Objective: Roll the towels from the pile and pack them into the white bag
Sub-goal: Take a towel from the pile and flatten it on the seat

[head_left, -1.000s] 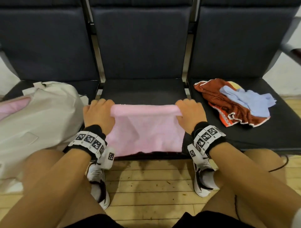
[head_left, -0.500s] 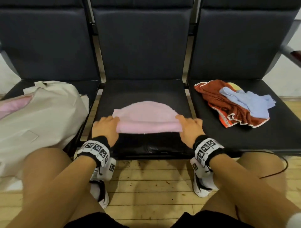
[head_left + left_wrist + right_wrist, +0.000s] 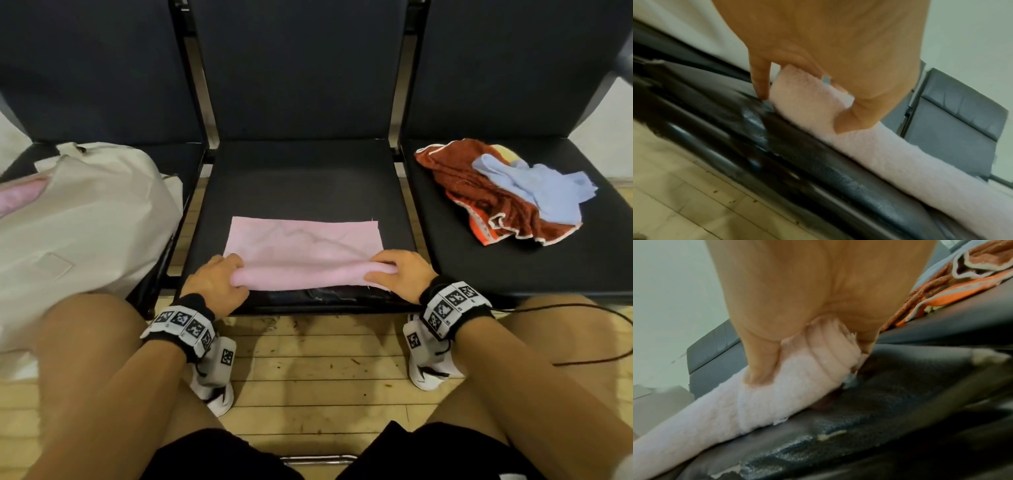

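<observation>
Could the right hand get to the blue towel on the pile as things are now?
Probably yes, but not yet: the right hand grips the pink towel roll. The blue towel lies uncovered atop the pile, with bare seat between.

Hands: two, the left hand [image 3: 217, 282] and the right hand [image 3: 400, 274]
Pink towels: one pink towel [image 3: 305, 245] on the middle seat [image 3: 301, 178]
Towels in the pile: three, a red towel [image 3: 459, 185], a blue towel [image 3: 534, 188] and a yellow towel [image 3: 506, 153]
White bags: one white bag [image 3: 85, 219]
Seats: three
Shoes: two
</observation>
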`<action>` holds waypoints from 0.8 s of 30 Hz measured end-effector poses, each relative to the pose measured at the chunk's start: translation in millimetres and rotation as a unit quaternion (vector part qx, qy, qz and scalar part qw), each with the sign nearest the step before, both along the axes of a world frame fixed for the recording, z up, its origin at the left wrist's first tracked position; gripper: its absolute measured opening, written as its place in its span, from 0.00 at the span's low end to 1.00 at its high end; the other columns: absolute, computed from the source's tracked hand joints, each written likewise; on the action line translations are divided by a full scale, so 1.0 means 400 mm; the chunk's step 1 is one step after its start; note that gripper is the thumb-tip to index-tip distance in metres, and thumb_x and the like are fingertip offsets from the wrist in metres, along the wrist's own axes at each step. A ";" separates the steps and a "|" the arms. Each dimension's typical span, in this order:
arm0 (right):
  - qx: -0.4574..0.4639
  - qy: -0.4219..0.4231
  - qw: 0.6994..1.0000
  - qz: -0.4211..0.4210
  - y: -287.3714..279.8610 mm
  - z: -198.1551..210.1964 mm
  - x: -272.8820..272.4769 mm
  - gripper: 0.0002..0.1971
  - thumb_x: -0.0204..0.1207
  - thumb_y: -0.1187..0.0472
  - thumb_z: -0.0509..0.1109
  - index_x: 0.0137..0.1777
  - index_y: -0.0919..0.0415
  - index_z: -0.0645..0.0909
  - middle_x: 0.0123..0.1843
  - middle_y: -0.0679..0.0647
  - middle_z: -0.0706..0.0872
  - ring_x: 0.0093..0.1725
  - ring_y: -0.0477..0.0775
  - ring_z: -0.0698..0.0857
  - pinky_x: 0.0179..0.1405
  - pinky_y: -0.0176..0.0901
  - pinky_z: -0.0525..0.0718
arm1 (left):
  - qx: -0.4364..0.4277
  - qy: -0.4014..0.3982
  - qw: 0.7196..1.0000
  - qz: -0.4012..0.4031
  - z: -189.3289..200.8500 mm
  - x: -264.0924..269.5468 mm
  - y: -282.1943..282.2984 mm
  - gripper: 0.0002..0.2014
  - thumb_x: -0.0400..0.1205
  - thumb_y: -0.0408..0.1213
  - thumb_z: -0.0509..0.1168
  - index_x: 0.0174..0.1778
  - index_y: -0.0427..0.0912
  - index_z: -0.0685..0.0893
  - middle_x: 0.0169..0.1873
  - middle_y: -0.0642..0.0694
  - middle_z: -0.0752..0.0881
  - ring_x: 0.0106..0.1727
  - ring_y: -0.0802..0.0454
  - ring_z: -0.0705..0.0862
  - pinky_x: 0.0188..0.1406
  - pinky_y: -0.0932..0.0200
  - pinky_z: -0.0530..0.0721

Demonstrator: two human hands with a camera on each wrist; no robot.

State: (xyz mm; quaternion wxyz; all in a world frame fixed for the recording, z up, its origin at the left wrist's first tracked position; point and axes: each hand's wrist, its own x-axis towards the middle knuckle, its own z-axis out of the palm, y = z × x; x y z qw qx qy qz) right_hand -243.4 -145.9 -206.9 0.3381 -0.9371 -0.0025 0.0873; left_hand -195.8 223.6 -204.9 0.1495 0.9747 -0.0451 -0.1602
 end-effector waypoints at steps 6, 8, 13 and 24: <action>-0.014 0.019 0.998 -0.054 0.005 -0.020 0.015 0.17 0.72 0.37 0.75 0.50 0.48 0.84 0.38 0.40 0.82 0.40 0.40 0.80 0.42 0.33 0.74 | 0.018 0.002 0.998 0.064 0.005 0.009 0.027 0.13 0.79 0.53 0.62 0.57 0.55 0.76 0.45 0.44 0.83 0.46 0.40 0.81 0.50 0.48 0.81; -0.054 0.016 0.998 -0.042 0.011 -0.022 0.017 0.17 0.74 0.36 0.72 0.52 0.48 0.83 0.42 0.40 0.82 0.44 0.44 0.81 0.44 0.37 0.76 | 0.053 -0.027 0.996 0.064 0.002 0.008 0.025 0.18 0.80 0.54 0.62 0.63 0.53 0.76 0.50 0.43 0.83 0.53 0.39 0.80 0.58 0.45 0.77; -0.196 -0.113 0.973 0.033 0.054 -0.017 0.023 0.16 0.79 0.53 0.67 0.65 0.54 0.82 0.66 0.50 0.83 0.64 0.56 0.78 0.65 0.51 0.75 | 0.043 -0.185 0.981 -0.031 -0.016 0.010 -0.020 0.24 0.76 0.40 0.70 0.70 0.43 0.80 0.70 0.39 0.79 0.70 0.34 0.76 0.72 0.34 0.70; -0.254 -0.052 0.963 0.073 0.137 -0.073 0.013 0.23 0.86 0.54 0.57 0.81 0.50 0.67 0.79 0.49 0.73 0.77 0.55 0.69 0.76 0.52 0.64 | 0.082 -0.130 0.982 -0.107 -0.072 -0.003 -0.103 0.25 0.88 0.51 0.55 0.82 0.53 0.67 0.78 0.51 0.73 0.77 0.46 0.68 0.76 0.43 0.61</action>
